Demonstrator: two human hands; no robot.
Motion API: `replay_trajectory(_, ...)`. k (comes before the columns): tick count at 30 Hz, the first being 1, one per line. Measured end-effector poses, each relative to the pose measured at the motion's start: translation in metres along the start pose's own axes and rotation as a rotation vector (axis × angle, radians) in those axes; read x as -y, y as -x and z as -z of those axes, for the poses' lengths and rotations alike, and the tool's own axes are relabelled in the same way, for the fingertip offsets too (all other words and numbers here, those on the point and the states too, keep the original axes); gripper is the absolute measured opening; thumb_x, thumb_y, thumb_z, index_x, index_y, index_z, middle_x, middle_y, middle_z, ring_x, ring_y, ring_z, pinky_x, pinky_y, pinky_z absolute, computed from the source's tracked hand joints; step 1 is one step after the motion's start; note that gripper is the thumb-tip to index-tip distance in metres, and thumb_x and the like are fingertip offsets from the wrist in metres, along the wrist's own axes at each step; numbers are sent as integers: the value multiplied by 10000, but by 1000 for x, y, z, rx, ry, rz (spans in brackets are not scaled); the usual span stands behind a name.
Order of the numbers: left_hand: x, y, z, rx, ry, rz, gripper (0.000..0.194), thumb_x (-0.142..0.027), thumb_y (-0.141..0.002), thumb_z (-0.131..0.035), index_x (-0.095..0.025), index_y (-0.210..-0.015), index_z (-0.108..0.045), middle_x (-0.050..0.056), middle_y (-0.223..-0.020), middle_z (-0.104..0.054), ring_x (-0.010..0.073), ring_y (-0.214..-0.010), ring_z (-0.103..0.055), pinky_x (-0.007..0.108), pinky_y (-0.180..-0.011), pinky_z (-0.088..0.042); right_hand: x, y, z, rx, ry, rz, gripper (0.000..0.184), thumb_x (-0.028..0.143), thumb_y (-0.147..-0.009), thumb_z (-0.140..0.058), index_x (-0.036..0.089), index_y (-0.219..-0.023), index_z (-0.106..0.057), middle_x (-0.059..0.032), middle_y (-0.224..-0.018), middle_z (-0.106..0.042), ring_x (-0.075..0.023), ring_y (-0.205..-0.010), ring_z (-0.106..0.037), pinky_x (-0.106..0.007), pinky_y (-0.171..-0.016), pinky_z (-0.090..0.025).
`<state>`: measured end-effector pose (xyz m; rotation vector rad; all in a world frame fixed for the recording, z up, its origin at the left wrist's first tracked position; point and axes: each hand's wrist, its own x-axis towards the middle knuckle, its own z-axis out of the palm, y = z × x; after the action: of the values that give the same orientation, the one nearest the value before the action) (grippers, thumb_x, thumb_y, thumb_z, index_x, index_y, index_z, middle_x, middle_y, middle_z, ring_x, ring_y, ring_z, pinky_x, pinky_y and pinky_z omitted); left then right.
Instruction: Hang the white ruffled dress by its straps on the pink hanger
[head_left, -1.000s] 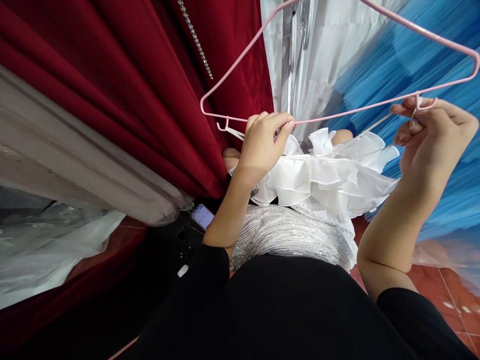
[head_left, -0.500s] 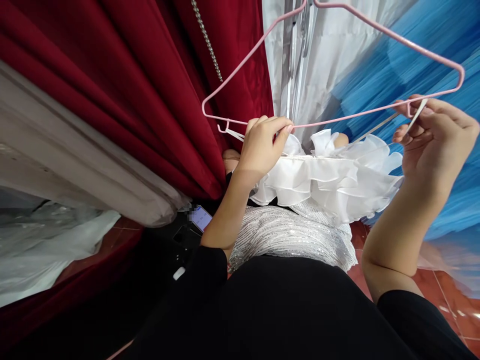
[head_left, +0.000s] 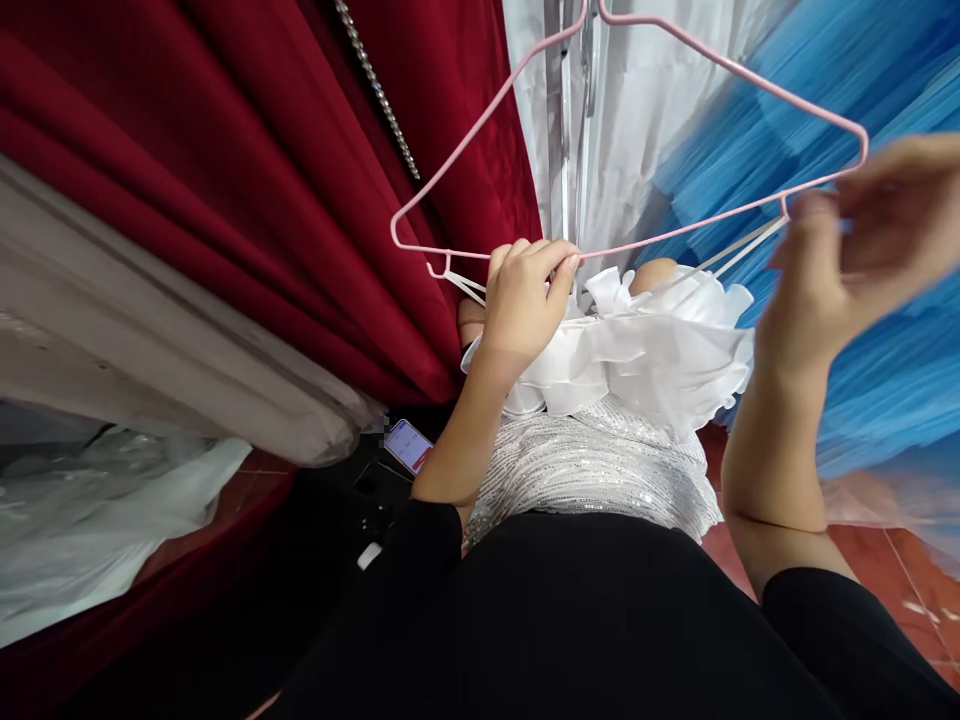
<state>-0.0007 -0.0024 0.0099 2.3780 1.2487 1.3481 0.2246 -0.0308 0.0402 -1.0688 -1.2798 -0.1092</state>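
Left hand (head_left: 525, 310), in the head view, is curled with fingers and thumb around the lower bar of 1 pink clothes hanger (head_left: 750, 74). Right hand (head_left: 862, 240) is blurred, its fingers spread loosely, just beside the hanger's right end. White straps (head_left: 752, 247) go to the small hook near this hand; 2 more strands reach the hook at the left hand's outer side. Below and between both hands, the white ruffled dress (head_left: 570, 370) lies over the lap, with its silver-sequined part nearer to the body. Red drapery (head_left: 300, 200) is left of the left hand; blue tulle (head_left: 885, 420) is behind the right one.
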Motion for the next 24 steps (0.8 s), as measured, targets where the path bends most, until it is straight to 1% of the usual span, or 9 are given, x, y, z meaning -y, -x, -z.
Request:
replay_trajectory(2, -4, 1, 1, 12, -1, 9, 270, -357, -976, -441, -243, -947, -683, 30, -855, -678, 234, -824, -525, 456, -974, -329, 12, 11, -14, 391, -56, 58, 529, 234, -836, -647, 333, -1315, -448, -48, -1308, -455, -191, -1053, -543, -279, -629, -461)
replay_trajectory(4, -7, 3, 4, 31, 16, 17, 265, -362, -975, -446, -253, -992, -686, 32, -909, -690, 246, -876, -546, 475, -1009, -315, 13, 22, -29, 645, -45, 69, 455, 342, -855, -653, 342, -1289, -515, -45, -1188, -545, -168, -905, -568, -280, -597, -462)
replay_trajectory(6, -9, 5, 7, 60, 55, 9, 242, -359, -967, -469, -269, -1041, -681, 33, -994, -700, 259, -959, -565, 494, -1057, -288, 7, 31, -40, 684, -8, 44, 236, 439, -924, -543, 320, -1110, -627, -32, -990, -576, -133, -755, -537, -294, -633, -469)
replay_trajectory(9, -6, 9, 9, 38, 157, -35, 201, -337, -934, -543, -283, -1089, -658, 33, -1203, -657, 265, -1164, -542, 481, -1131, -254, -5, 37, -49, 571, 15, 21, 282, 507, -945, -468, 314, -1006, -664, -29, -891, -547, -127, -700, -501, -299, -656, -464)
replay_trajectory(11, 1, 15, 9, -153, 196, -31, 204, -312, -901, -594, -273, -1096, -638, 43, -1318, -576, 261, -1279, -474, 452, -1151, -266, -10, 36, -51, 511, 19, 14, 295, 533, -930, -486, 312, -986, -673, -31, -867, -533, -136, -704, -498, -308, -669, -468)
replay_trajectory(16, 43, 32, 3, -926, 227, 178, 332, -171, -799, -648, -248, -1094, -515, 51, -1204, -506, 204, -1179, -496, 361, -1041, -411, -15, 31, -55, 422, -5, 2, 299, 531, -914, -518, 284, -929, -685, -41, -831, -501, -157, -740, -506, -351, -732, -488)
replay_trajectory(18, 62, 39, -1, -1053, 359, 267, 389, -148, -745, -673, -235, -1071, -481, 40, -1116, -518, 163, -1077, -535, 295, -963, -457, -17, 33, -57, 423, -36, -1, 302, 535, -905, -532, 275, -919, -686, -38, -814, -486, -155, -732, -506, -358, -742, -498)
replay_trajectory(21, 72, 44, -8, -832, 678, 390, 223, -248, -794, -656, -181, -971, -538, 33, -939, -591, 124, -870, -609, 230, -799, -500, -19, 35, -60, 419, -70, 10, 325, 549, -894, -545, 258, -905, -689, -34, -786, -466, -152, -728, -506, -364, -756, -514)
replay_trajectory(24, 60, 46, -13, -594, 891, 421, 185, -331, -880, -585, -151, -865, -624, 34, -797, -649, 119, -759, -655, 219, -718, -525, -19, 35, -61, 395, -70, 27, 342, 559, -890, -546, 248, -896, -689, -33, -768, -465, -151, -726, -504, -353, -745, -519)
